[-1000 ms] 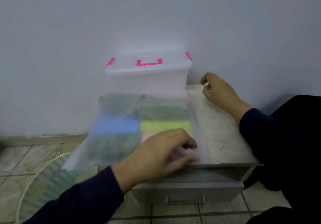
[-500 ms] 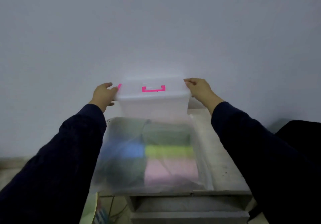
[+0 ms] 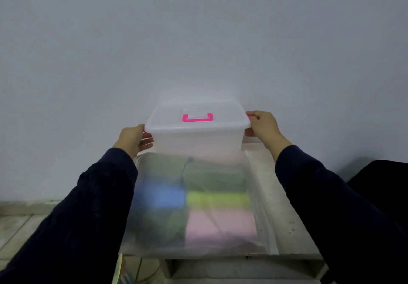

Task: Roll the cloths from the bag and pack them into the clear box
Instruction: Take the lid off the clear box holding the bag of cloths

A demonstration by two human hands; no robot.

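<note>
A clear box (image 3: 196, 139) with a lid and a pink handle (image 3: 197, 118) stands at the back of a small white table (image 3: 284, 224), against the wall. My left hand (image 3: 132, 138) grips its left end at the pink latch. My right hand (image 3: 262, 127) grips its right end, thumb on top of the lid. In front of the box lies a translucent plastic bag (image 3: 262, 206) holding folded cloths: blue (image 3: 163, 195), yellow-green (image 3: 218, 198), pink (image 3: 220, 224) and grey-green (image 3: 216, 178). The box looks empty.
A grey wall rises right behind the box. The table has an open drawer slot (image 3: 238, 268) in its front. Tiled floor (image 3: 15, 228) lies at the left, with a striped round thing (image 3: 123, 272) low beside the table. Something black (image 3: 384, 178) sits at the right.
A second ago my left hand rested on the bag and my right on the table by the box. Both hands have since moved to the box's two ends and gripped them.
</note>
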